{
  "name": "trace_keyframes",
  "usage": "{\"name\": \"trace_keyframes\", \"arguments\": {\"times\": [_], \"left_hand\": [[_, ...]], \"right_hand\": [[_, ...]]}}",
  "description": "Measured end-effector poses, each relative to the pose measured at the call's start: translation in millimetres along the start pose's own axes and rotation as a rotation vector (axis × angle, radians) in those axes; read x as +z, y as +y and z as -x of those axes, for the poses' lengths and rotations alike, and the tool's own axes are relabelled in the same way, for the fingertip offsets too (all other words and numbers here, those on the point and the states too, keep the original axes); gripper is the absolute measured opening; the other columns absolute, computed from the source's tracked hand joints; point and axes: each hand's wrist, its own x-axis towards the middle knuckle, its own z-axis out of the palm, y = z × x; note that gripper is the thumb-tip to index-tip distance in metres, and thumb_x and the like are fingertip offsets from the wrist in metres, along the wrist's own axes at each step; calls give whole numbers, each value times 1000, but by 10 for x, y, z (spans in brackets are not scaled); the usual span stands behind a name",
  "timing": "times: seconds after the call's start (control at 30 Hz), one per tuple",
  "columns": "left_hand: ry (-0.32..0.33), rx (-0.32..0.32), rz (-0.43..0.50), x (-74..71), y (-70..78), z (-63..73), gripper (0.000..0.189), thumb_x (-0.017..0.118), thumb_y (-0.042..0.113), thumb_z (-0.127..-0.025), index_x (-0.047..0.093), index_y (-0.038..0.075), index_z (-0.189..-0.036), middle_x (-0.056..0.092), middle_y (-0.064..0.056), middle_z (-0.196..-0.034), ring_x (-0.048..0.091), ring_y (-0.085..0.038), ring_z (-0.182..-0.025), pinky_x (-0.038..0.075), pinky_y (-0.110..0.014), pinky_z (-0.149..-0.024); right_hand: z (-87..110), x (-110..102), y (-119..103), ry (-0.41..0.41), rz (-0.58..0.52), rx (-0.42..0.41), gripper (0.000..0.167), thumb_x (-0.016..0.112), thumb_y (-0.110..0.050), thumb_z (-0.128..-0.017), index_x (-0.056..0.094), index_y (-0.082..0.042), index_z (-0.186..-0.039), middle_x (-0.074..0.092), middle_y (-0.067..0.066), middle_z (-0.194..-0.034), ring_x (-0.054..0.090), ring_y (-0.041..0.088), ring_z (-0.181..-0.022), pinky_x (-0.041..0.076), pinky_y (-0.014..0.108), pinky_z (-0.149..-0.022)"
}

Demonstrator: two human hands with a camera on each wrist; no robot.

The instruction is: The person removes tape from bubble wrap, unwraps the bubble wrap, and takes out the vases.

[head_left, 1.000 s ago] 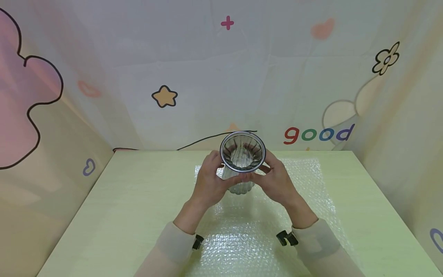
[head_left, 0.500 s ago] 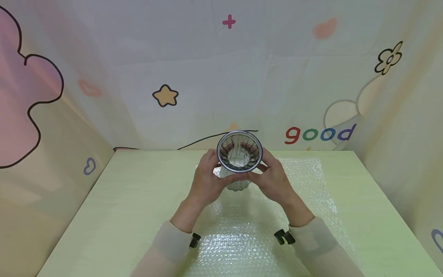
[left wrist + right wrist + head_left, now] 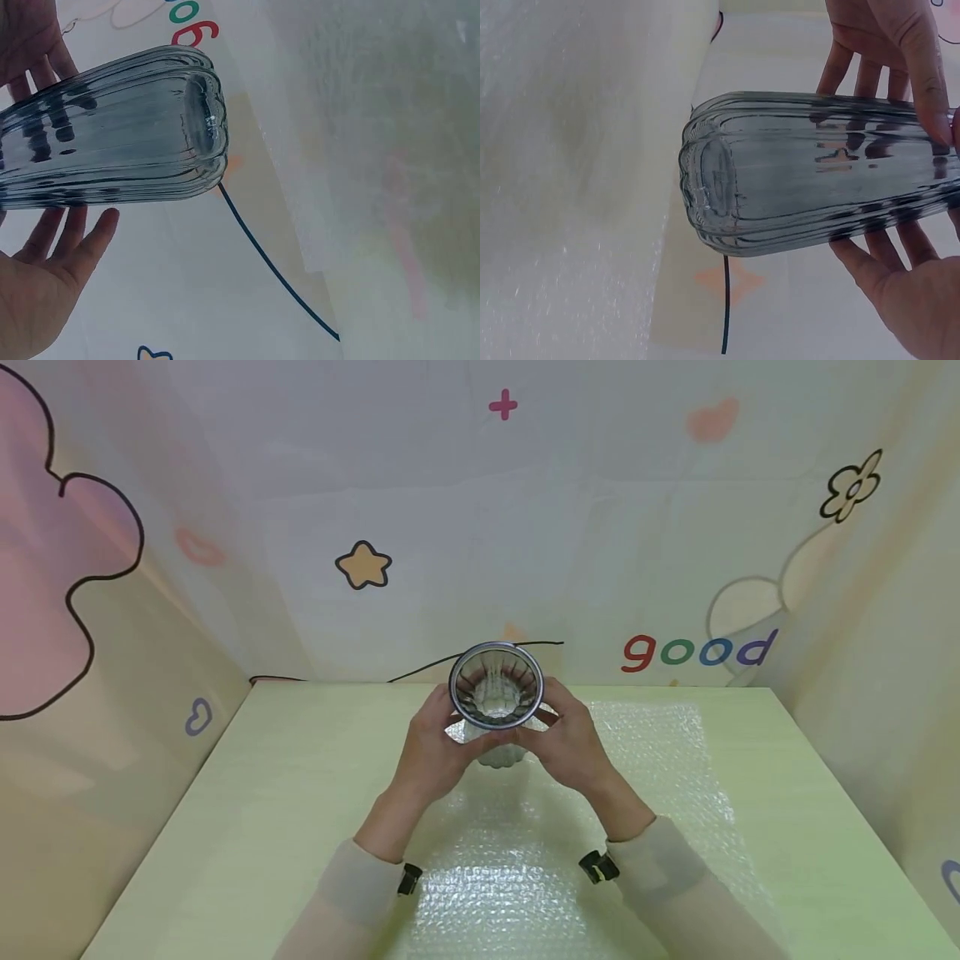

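Observation:
Both hands hold a clear fluted glass vase (image 3: 501, 757) with a round, shiny rim, raised above the table. In the head view its mouth tips toward the camera and its base points down and away. My left hand (image 3: 435, 752) grips its left side, and my right hand (image 3: 566, 742) its right side, with the thumbs meeting at the front below the rim. The left wrist view shows the ribbed glass body (image 3: 112, 135) and thick base, and fingers through the glass. In the right wrist view, fingers of both hands lie along the vase (image 3: 780, 172).
Bubble wrap (image 3: 495, 893) lies flat over the middle of the pale green table (image 3: 247, 827), under the hands. A printed cloth backdrop (image 3: 450, 527) hangs behind and at both sides. Each sleeve has a small black clip (image 3: 598, 866) near its cuff.
The vase and both hands have drifted a little to the left, while the background has slid slightly right in the head view. The grip stays the same.

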Motion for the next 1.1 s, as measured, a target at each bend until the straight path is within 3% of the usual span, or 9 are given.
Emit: {"name": "trace_keyframes", "arguments": {"times": [0.23, 0.6, 0.87, 1.1], "left_hand": [[-15, -62, 58, -62, -31, 11, 74, 87, 16, -86, 50, 23, -150, 61, -1, -142, 59, -24, -136, 53, -45, -106], [31, -106, 12, -127, -38, 21, 79, 87, 18, -85, 48, 26, -153, 62, -1, -146, 58, -29, -139, 48, -54, -110], [95, -147, -18, -152, -39, 32, 70, 89, 21, -82, 56, 21, -143, 69, -2, -136, 62, -27, -133, 51, -52, -108], [114, -178, -87, -213, -64, 40, 63, 90, 26, -80, 61, 23, -136, 73, 0, -128, 67, -25, -125, 57, -49, -100]], "right_hand": [[-43, 126, 18, 6, -8, 57, 60, 87, -10, -83, 64, -18, -138, 63, 6, -135, 57, 25, -130, 48, 55, -111], [-93, 345, -12, 53, -50, 126, 52, 89, -16, -83, 67, -13, -129, 65, 7, -131, 61, 26, -128, 50, 47, -111], [-123, 456, -7, 65, -61, 155, 49, 90, -20, -82, 66, -11, -125, 67, 6, -129, 62, 26, -129, 51, 48, -110], [-148, 511, -12, 26, -39, 158, 49, 87, -25, -85, 66, -14, -128, 68, 5, -129, 63, 26, -127, 52, 48, -108]]}}
